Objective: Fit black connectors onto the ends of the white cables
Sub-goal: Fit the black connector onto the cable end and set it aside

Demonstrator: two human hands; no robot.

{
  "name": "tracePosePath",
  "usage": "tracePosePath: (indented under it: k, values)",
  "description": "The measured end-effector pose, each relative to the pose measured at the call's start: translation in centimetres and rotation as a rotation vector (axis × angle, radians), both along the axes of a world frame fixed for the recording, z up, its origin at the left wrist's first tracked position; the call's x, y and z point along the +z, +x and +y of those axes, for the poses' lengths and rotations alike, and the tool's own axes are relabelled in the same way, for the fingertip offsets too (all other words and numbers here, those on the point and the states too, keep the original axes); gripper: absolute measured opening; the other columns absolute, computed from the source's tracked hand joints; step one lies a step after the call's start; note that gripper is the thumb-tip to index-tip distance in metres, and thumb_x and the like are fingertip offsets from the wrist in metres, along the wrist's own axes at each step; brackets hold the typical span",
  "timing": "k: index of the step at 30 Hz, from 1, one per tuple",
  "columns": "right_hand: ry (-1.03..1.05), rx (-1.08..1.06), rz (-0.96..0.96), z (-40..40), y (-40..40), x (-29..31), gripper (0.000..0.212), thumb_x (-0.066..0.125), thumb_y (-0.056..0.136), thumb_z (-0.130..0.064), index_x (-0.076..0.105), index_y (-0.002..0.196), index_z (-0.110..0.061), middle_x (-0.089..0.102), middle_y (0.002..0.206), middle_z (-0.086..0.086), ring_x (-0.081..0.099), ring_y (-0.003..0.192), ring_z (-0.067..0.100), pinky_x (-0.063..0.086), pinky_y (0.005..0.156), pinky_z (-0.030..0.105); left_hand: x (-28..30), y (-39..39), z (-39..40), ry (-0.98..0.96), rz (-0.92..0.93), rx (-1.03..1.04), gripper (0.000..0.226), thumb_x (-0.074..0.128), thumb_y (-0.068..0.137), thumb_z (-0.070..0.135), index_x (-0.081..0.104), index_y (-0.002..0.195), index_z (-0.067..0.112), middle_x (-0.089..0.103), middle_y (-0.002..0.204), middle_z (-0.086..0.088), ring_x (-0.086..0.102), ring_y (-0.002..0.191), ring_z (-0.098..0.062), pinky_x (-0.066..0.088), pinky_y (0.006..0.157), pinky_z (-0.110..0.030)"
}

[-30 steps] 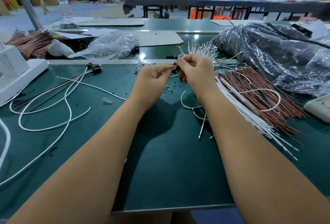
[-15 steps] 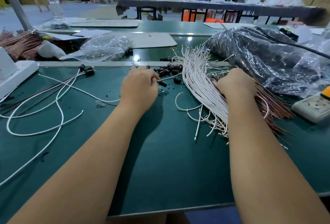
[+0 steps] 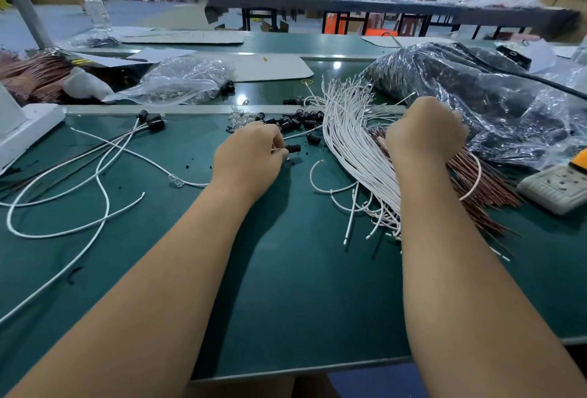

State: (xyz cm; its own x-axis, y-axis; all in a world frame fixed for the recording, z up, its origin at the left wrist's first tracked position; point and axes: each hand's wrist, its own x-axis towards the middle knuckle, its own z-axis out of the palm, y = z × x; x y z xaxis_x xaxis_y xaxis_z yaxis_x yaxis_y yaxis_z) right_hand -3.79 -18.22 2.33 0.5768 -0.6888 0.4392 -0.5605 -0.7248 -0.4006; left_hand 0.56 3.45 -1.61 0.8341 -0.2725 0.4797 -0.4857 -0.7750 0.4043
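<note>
My left hand [image 3: 251, 156] pinches a thin white cable just behind the black connector [image 3: 293, 147] on its end, low over the green table [image 3: 286, 286]. Beyond it lies a loose pile of black connectors [image 3: 295, 119]. A thick bundle of white cables [image 3: 352, 150] fans across the table to the right of that hand. My right hand [image 3: 425, 130] is a fist closed on cables at the bundle's right edge, with its fingertips hidden. At the left lie long white cables with black connectors fitted [image 3: 152, 123].
Copper-coloured wires [image 3: 476, 188] lie under and right of the bundle. A large plastic bag of dark parts [image 3: 476, 96] fills the back right, a power strip [image 3: 559, 184] sits at the right edge. A clear bag [image 3: 181, 80] and a white machine base [image 3: 19, 130] are at the left.
One second ago both hands worked together on one connector near the pile. They have parted: the left stays by the connectors with its cable, the right moved to the bundle and closed into a fist.
</note>
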Motion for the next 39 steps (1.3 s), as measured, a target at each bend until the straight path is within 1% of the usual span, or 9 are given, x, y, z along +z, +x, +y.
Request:
tracePosePath:
  k: [5,11,16,19,22,26,31,34,39]
  values:
    - [-0.053,0.289,-0.516,2.7,1.6,0.2,0.013,0.045,0.100,-0.011,0.054,0.103,-0.002,0.053,0.094,0.003,0.050,0.079,0.015,0.038,0.067,0.016,0.1,0.1,0.0,-0.174,0.003,0.000,0.008,0.064,0.089,0.028,0.065,0.083,0.024,0.059,0.079,0.010,0.052,0.076,-0.015,0.032,0.055,-0.024]
    - [0.776,0.696,-0.972,6.4,1.5,0.7,0.011,0.040,0.102,-0.006,0.045,0.093,-0.012,0.061,0.086,0.006,0.065,0.071,0.015,0.054,0.071,0.024,0.5,0.2,0.5,-0.445,-0.026,0.013,0.009,0.065,0.089,0.027,0.065,0.084,0.019,0.059,0.070,0.014,0.057,0.071,-0.015,0.044,0.066,-0.029]
    - [1.453,0.803,-0.972,6.5,1.9,0.1,0.007,0.040,0.102,-0.006,0.047,0.102,-0.004,0.063,0.080,0.010,0.064,0.067,0.020,0.055,0.071,0.029,1.1,0.4,0.7,-0.673,-0.107,0.093,0.008,0.056,0.096,0.023,0.052,0.091,0.019,0.052,0.076,0.018,0.051,0.068,-0.002,0.038,0.062,-0.022]
    - [1.579,0.842,-0.884,6.8,2.0,-0.4,0.005,0.042,0.102,-0.006,0.047,0.101,-0.006,0.063,0.078,0.009,0.063,0.063,0.019,0.055,0.064,0.027,1.3,0.2,0.5,-0.718,-0.047,0.010,0.006,0.053,0.097,0.020,0.048,0.094,0.019,0.053,0.083,0.020,0.053,0.080,-0.009,0.040,0.071,-0.027]
    - [1.701,0.869,-0.896,7.0,2.1,-0.5,0.004,0.042,0.102,-0.005,0.047,0.102,-0.006,0.063,0.077,0.010,0.065,0.062,0.019,0.057,0.064,0.027,1.0,0.1,0.4,-0.712,0.086,-0.101,0.008,0.051,0.098,0.016,0.048,0.091,0.018,0.064,0.079,0.006,0.059,0.074,-0.018,0.049,0.073,-0.035]
    - [1.696,0.985,-0.724,6.7,2.0,-0.7,0.006,0.052,0.097,-0.006,0.053,0.103,-0.004,0.066,0.079,0.009,0.067,0.069,0.017,0.058,0.070,0.026,0.9,0.5,0.5,-0.738,0.159,-0.125,0.005,0.054,0.097,0.016,0.052,0.093,0.014,0.061,0.061,0.002,0.045,0.045,-0.007,0.037,0.048,-0.022]
    - [1.285,1.082,-0.347,8.9,2.1,-1.6,0.007,0.061,0.090,0.002,0.063,0.088,-0.004,0.068,0.072,0.007,0.068,0.062,0.013,0.056,0.062,0.022,1.1,0.3,0.3,-0.811,0.247,-0.182,0.015,0.056,0.096,0.010,0.051,0.084,0.018,0.062,0.062,-0.003,0.051,0.047,-0.004,0.040,0.050,-0.017]
    - [1.187,1.072,-0.359,9.5,2.3,-1.8,0.009,0.061,0.091,0.003,0.061,0.085,-0.005,0.067,0.072,0.007,0.067,0.059,0.011,0.056,0.061,0.021,1.1,0.3,0.4,-0.814,0.292,-0.189,0.016,0.058,0.095,0.011,0.053,0.081,0.018,0.061,0.064,-0.008,0.051,0.052,-0.012,0.041,0.053,-0.022]
    - [1.289,0.962,-0.576,8.3,2.5,-1.3,0.009,0.048,0.099,-0.003,0.052,0.092,-0.007,0.069,0.085,0.015,0.070,0.064,0.019,0.056,0.059,0.025,1.1,0.8,1.2,-0.804,0.328,-0.158,0.012,0.062,0.093,0.016,0.058,0.082,0.019,0.049,0.055,0.001,0.036,0.041,-0.006,0.029,0.041,-0.016]
